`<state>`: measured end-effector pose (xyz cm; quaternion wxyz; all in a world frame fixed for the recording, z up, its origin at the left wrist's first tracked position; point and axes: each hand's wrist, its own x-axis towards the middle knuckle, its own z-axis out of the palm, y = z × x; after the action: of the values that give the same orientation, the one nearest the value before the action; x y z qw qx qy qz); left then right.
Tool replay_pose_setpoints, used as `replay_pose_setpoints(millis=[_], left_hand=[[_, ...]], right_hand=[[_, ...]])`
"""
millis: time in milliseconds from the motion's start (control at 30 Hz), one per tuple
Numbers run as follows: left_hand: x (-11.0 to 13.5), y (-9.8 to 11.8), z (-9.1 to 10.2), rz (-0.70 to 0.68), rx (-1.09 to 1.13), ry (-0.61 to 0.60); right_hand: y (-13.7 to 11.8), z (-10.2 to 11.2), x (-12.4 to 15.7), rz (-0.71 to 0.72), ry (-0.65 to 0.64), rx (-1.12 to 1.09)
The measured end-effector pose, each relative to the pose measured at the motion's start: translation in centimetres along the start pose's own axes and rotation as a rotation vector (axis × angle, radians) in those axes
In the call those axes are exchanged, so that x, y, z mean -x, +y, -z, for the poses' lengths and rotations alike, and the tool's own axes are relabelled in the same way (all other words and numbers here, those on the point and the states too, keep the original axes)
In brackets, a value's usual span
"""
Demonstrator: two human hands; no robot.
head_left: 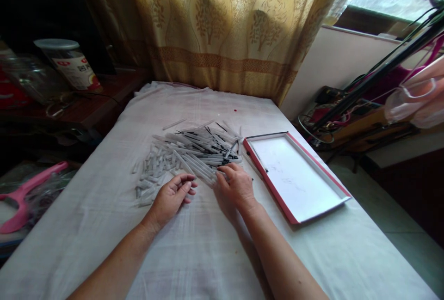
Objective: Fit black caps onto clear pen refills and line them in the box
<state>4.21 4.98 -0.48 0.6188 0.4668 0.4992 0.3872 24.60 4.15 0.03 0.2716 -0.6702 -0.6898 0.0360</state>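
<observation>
A heap of clear pen barrels (199, 168) and dark-tipped ink refills (197, 140) lies across the middle of the cloth-covered table. Small clear pen caps (151, 170) are piled on its left side. My right hand (237, 184) is at the near right edge of the heap, thumb and fingers closed around the end of a clear pen barrel; the fingers partly hide it. Just in front of the caps, my left hand (175, 193) hovers with loosely curled fingers, gaps between the tips, and nothing visible in it.
A shallow red-and-white box lid (298, 180) lies to the right, with a few refills along its left side. A tiny red piece (235, 110) sits farther back. Jars (74, 66) stand on a dark cabinet at left, beyond a pink plastic handle (24, 198). A curtain (222, 27) hangs behind.
</observation>
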Motion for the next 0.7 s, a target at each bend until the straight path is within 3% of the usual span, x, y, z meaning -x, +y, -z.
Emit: replay_pose_setpoints(millis=[233,433,500,567,633,700], left_hand=[[0.0,0.1,0.0,0.002,-0.002,-0.014],[-0.2,-1.0,0.2,-0.082,-0.103,-0.030],[-0.1,-1.4,0.2,-0.242,-0.238,0.014],[0.2,-1.4,0.2,-0.534,-0.452,0.092],[0.5,-1.3,0.1,-0.848,-0.679,0.173],[0.7,-1.0,0.1,-1.050,-0.862,0.224]], right_hand=[[-1.0,-0.9,-0.3,-0.035,-0.063,0.070],[-0.5,-0.7,0.2,-0.078,0.075,-0.042],[-0.2,-0.3,0.8,-0.059,0.193,-0.115],[0.1,0.3,1.6,-0.021,0.290,-0.213],[0.2,0.8,2.5,0.031,0.305,-0.311],[0.1,1.3,3.2,0.079,0.269,-0.394]])
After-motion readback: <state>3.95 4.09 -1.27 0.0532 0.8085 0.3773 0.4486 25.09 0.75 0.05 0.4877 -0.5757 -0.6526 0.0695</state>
